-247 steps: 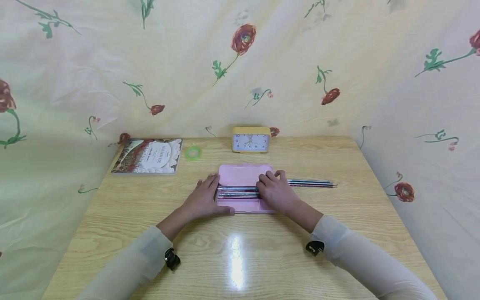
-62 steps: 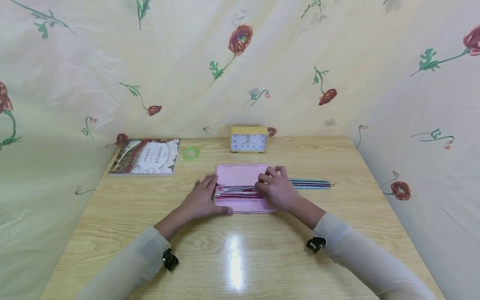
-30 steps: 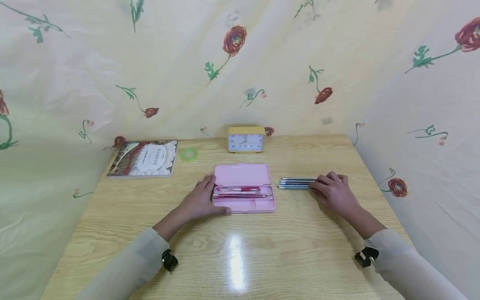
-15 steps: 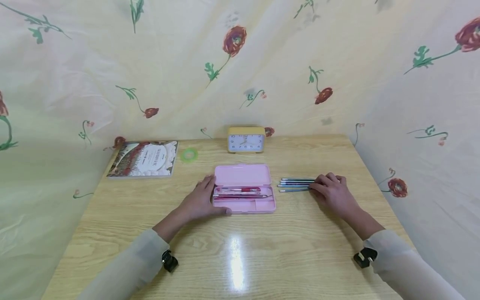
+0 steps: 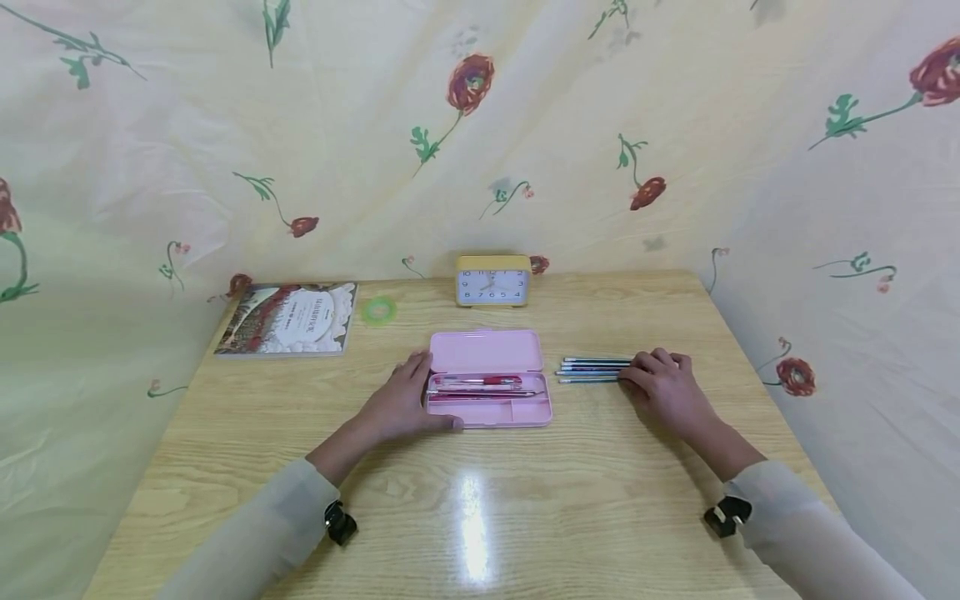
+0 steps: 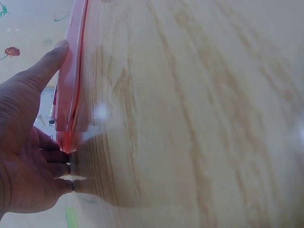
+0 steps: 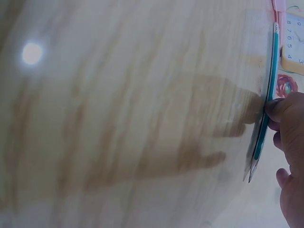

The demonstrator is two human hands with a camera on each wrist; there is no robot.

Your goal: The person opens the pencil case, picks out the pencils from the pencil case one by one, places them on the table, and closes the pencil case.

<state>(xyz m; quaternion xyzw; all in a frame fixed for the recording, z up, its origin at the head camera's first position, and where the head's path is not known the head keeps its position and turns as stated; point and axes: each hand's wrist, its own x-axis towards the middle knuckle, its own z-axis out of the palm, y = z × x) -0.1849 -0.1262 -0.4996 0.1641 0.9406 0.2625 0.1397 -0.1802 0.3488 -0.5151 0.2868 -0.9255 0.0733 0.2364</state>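
A pink pencil case (image 5: pixel 486 352) lies with its lid back; inside it are a red-and-clear pen (image 5: pixel 498 380) and other slim writing tools. My left hand (image 5: pixel 393 402) rests against the case's left end, thumb along the front edge and fingers at the side; the left wrist view shows the fingertips (image 6: pixel 66 185) low by the table. To the right, several dark pencils (image 5: pixel 596 361) lie side by side. My right hand (image 5: pixel 670 392) pinches a green pencil (image 7: pixel 271 78) between thumb and fingers, close over the table at the near side of that row. Its far ends are hidden behind the hand.
A yellow alarm clock (image 5: pixel 492 283) stands at the table's back edge. A book (image 5: pixel 288 321) and a green roll of tape (image 5: pixel 378 310) lie at the back left. Flowered cloth (image 5: pixel 360 125) hangs behind and at both sides.
My right hand has left the pencil case and moved right with a pencil, setting it along the near side of the row. The row has grown; the left hand has stayed at the case.
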